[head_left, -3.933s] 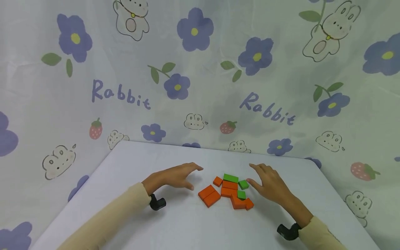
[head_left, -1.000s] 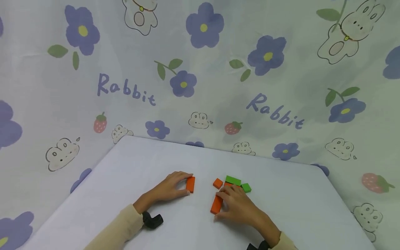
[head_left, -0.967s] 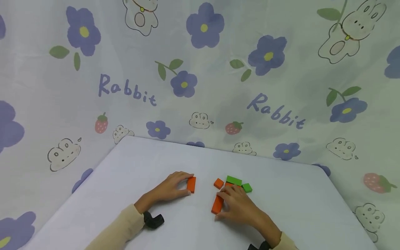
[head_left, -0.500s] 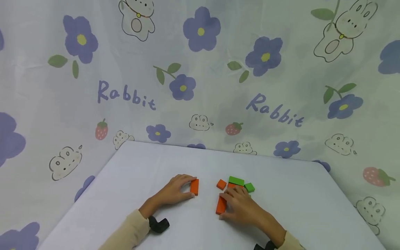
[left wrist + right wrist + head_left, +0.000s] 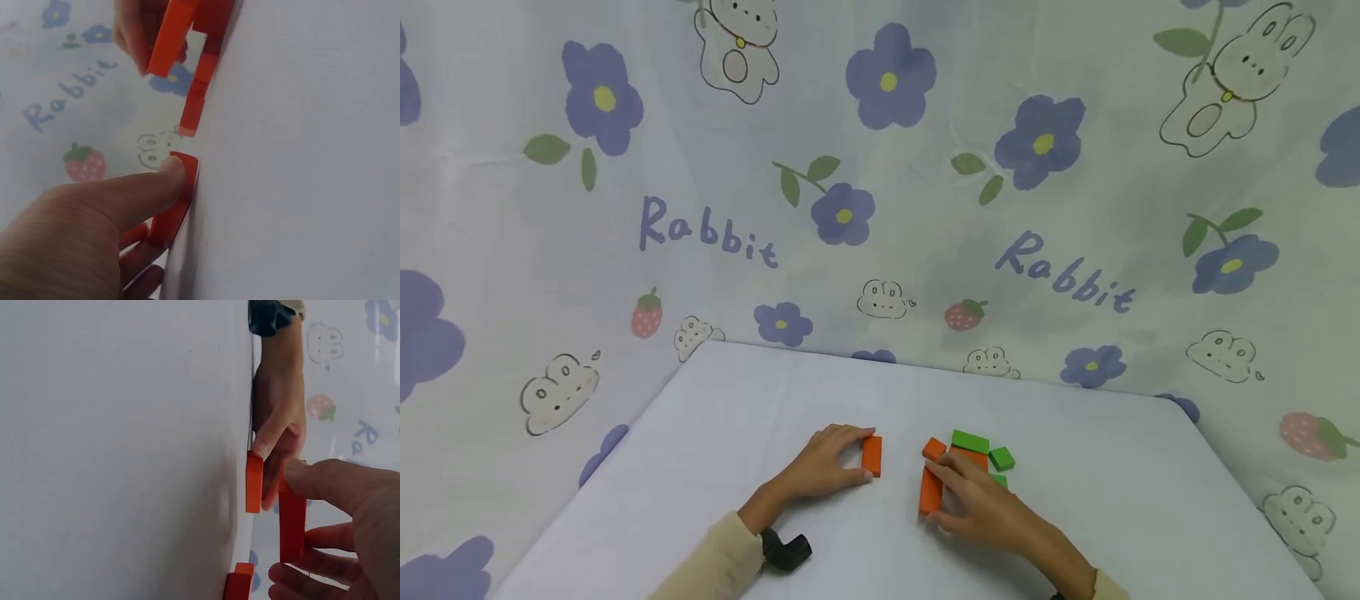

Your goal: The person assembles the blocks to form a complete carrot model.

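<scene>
The left hand (image 5: 823, 462) had its thumb and forefinger curled round a flat orange rectangular wooden block (image 5: 872, 456), which lay on the white cloth-covered surface (image 5: 737, 433) a little left of its middle, well in from every edge. The right hand (image 5: 981, 500) pinched a second, longer orange wooden block (image 5: 930, 489) between thumb and fingers; in the wrist views this block (image 5: 292, 519) looked raised or tipped on edge rather than flat, though how far clear of the surface it was could not be told. Just behind the right hand, toward the far edge, sat the loose cluster: a small orange square block (image 5: 934, 448), a flat green rectangular block (image 5: 970, 441) and a small green cube (image 5: 1002, 458), with more pieces hidden under the fingers.

The likeliest trouble lay with the right hand, whose palm and knuckles crowded the cluster, so any sweep or turn could scatter those pieces. The thin raised block, held only at its edges, could slip and topple. The smooth cloth might also let the left block skid if pressed sideways.
</scene>
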`<state>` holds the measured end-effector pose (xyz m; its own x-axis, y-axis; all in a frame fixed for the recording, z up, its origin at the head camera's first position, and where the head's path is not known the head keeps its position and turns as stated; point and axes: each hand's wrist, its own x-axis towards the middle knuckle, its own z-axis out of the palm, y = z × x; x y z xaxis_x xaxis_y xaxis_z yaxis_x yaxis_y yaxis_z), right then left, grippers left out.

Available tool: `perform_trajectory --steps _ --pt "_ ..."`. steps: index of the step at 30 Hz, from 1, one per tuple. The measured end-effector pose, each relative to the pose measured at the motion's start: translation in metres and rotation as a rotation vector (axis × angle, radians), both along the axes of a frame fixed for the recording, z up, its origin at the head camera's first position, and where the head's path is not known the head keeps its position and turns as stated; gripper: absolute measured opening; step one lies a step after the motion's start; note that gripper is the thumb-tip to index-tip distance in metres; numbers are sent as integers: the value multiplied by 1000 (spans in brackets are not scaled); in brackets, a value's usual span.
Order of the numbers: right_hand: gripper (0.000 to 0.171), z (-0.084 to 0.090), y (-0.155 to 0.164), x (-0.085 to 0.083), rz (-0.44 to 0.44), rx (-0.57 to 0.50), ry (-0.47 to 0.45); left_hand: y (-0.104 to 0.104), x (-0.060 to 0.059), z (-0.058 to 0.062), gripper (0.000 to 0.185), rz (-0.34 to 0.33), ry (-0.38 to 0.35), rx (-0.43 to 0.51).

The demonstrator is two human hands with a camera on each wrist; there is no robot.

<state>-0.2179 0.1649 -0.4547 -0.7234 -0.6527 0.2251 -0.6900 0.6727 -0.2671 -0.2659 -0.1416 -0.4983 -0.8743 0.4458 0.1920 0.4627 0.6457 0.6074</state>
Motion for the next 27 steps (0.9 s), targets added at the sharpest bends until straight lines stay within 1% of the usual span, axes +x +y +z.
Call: perform_trajectory --steps 2,4,6,9,13,16,18,21,24,27 --pt "66 0 1 1 9 -28 -13 2 1 -2 69 -1 13 -16" --pt "65 2 -1 -1 0 -34 -51 1 2 -2 68 4 17 -26" --pt "65 8 -4 -5 -24 -42 -100 0 2 0 66 12 30 -31" --pt "65 16 -8 -13 -43 -101 -162 -2 1 2 62 18 30 -19" --pt "63 23 -11 -23 -42 -177 -174 1 -3 0 61 -11 18 -16" --pt "61 25 -15 -28 -46 -192 -166 3 -4 -1 61 -27 6 -16" --pt "60 26 -19 -32 -48 -192 -165 4 -3 -1 63 -25 6 -10" --pt "59 27 -24 -35 -56 -190 -163 3 -3 -1 66 -12 28 -10" --pt "58 27 -28 -39 -59 -214 -169 2 -4 -1 66 -5 49 -19" --pt "57 26 -34 -42 -51 -224 -195 0 -4 -1 64 -8 37 -18"
